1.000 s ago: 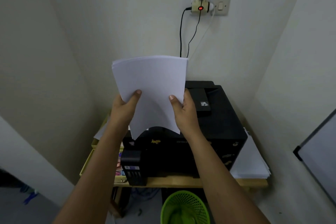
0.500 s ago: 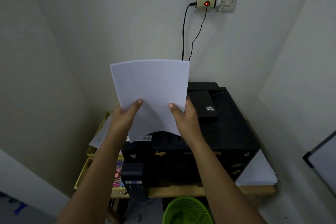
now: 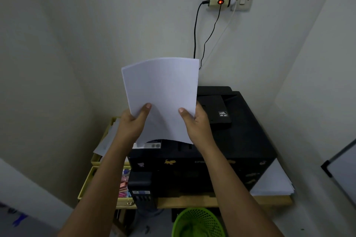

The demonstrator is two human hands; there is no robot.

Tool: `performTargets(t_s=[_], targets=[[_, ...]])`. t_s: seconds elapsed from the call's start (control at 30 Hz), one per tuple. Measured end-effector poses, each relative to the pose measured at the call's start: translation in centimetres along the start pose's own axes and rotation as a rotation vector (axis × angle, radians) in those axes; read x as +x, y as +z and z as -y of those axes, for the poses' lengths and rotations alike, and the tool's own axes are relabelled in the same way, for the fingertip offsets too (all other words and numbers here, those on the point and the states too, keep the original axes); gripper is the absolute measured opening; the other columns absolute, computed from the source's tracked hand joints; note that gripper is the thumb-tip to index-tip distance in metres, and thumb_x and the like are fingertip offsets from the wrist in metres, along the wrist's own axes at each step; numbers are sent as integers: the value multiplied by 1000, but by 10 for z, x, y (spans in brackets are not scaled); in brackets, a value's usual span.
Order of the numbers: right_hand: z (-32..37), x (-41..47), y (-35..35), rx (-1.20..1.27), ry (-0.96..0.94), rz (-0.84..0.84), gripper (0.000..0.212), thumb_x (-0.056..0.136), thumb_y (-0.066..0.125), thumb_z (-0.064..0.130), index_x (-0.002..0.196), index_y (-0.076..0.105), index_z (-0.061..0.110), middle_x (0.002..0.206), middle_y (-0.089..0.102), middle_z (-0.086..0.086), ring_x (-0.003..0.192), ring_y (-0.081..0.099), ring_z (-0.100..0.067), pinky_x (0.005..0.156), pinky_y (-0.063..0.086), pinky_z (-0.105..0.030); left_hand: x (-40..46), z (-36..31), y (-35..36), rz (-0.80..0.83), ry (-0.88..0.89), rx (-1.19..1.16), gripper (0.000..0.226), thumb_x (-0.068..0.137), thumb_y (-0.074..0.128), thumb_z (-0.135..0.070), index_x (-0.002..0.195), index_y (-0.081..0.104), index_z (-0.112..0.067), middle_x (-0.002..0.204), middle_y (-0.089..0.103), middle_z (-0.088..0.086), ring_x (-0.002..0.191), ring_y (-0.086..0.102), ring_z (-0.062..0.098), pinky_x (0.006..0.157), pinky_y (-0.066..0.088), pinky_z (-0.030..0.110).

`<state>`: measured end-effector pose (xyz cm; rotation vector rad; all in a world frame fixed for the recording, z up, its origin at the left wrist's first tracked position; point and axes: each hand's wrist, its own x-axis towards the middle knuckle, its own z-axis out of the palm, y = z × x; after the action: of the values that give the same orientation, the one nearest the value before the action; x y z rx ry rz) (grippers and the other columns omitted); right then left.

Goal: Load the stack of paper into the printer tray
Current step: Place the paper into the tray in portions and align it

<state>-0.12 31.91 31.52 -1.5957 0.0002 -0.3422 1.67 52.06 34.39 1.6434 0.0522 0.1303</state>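
Observation:
A stack of white paper (image 3: 161, 90) is held upright in the air above the left part of a black printer (image 3: 227, 140). My left hand (image 3: 133, 123) grips its lower left edge, thumb on the front. My right hand (image 3: 196, 123) grips its lower right edge the same way. The sheets bow slightly at the top. The printer stands on a wooden table (image 3: 192, 201), and its rear flap (image 3: 213, 90) shows just right of the paper. The paper hides part of the printer's top.
A second pile of white paper (image 3: 273, 181) lies on the table right of the printer. Yellow trays (image 3: 90, 184) with small items stand to the left. A green basket (image 3: 198, 223) sits below. Cables (image 3: 195, 31) hang from a wall socket. A whiteboard (image 3: 342, 169) leans at right.
The view has shifted closer and slightly down toward the printer. Both hands keep the same grip, and the stack sits a little further forward over the printer.

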Motion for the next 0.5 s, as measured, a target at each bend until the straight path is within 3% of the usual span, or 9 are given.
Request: performTargets(t_s=[0.1,0.2,0.33,0.5], targets=[[8,-1,-8,-4,-17,8,41,107,67,19,147,63,26,135,74,10,123,71,-5,109,58,-37,-5,-7,-1,29,20,50,25,97,67,-48,116,69,-31,106,77,-4,100,74,21,84,61,42],[16,-7,-22,-27,-22,33,39,106,66,19,145,65,26,131,76,12,120,72,-6,108,59,-39,-14,-12,-1,54,34,85,27,99,66,-44,118,68,-26,104,76,-4,96,73,18,75,59,34],[24,-25,-45,-92,3,89,34,110,61,26,143,67,29,129,76,17,119,71,0,108,57,-35,-36,-11,3,78,-5,87,49,96,68,-47,135,63,-17,117,74,4,104,72,24,87,61,43],[24,-60,-72,-138,23,122,26,110,61,28,128,65,46,117,74,33,112,70,9,100,58,-27,-81,2,23,88,-36,8,32,100,66,-36,129,57,-28,110,67,-14,98,65,8,73,54,27]])
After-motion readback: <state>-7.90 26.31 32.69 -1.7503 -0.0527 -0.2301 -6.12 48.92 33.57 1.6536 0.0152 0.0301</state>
